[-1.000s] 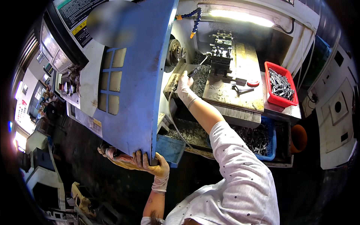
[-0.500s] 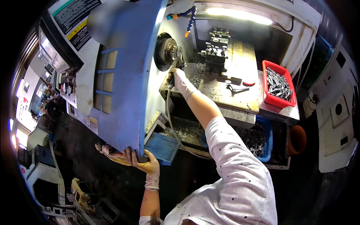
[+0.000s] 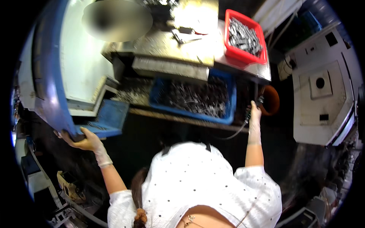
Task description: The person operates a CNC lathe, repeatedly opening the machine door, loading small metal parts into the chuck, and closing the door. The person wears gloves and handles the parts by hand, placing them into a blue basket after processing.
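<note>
My left hand (image 3: 88, 141), in a thin pale glove, grips the lower edge of the blue machine door (image 3: 53, 89), its fingers curled round the edge. Out to the right, my gloved right hand (image 3: 255, 117) is closed round a dark air blow gun (image 3: 260, 101). A thin hose (image 3: 236, 134) trails from the gun toward the left. The gun's upper end is beside an orange bucket (image 3: 272, 99). Blur hides the details of its trigger and nozzle.
A red basket (image 3: 243, 59) of metal parts stands on the machine table (image 3: 152, 47), with a dark hand tool (image 3: 177, 37) nearby. Below are a blue crate (image 3: 232, 97) full of metal pieces and a blue tray (image 3: 114, 117). A pale cabinet (image 3: 304, 78) stands right.
My right hand has left the chuck area and swung right and down with the blow gun to the bucket. The view has turned right; my left hand still holds the door edge.
</note>
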`<state>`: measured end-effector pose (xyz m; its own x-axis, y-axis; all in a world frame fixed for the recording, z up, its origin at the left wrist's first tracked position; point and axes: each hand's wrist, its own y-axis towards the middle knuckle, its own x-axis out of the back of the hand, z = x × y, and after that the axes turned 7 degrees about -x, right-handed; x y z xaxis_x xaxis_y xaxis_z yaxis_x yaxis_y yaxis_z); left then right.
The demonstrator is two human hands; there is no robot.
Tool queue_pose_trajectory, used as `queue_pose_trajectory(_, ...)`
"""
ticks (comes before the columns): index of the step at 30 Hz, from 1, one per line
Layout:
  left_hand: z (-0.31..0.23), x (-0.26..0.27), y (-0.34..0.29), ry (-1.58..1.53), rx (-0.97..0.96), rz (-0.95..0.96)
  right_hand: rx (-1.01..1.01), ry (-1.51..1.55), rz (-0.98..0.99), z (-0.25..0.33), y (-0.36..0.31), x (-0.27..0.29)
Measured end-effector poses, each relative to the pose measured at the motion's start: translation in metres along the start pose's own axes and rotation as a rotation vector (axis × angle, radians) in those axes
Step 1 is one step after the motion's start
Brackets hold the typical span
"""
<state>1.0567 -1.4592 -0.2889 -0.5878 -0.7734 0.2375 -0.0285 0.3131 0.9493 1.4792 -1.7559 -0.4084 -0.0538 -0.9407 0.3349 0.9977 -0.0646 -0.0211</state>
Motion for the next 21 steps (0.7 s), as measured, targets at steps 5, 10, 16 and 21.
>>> queue_pose_trajectory(5,0.000,0.005,0.000,0.031,0.030,0.038,0.371,-0.489,0.102,-0.052,-0.008,-0.028)
queue_pose_trajectory(10,-0.005,0.004,-0.001,0.019,0.107,0.030,0.389,-0.626,1.016,-0.020,-0.045,-0.132)
queue_pose_trajectory(16,-0.011,0.003,0.002,-0.003,0.125,0.039,0.577,-1.000,1.151,-0.054,-0.053,-0.206)
queue_pose_trajectory(21,-0.005,0.007,0.002,0.062,0.088,0.065,0.710,-0.877,1.267,-0.043,-0.028,-0.181)
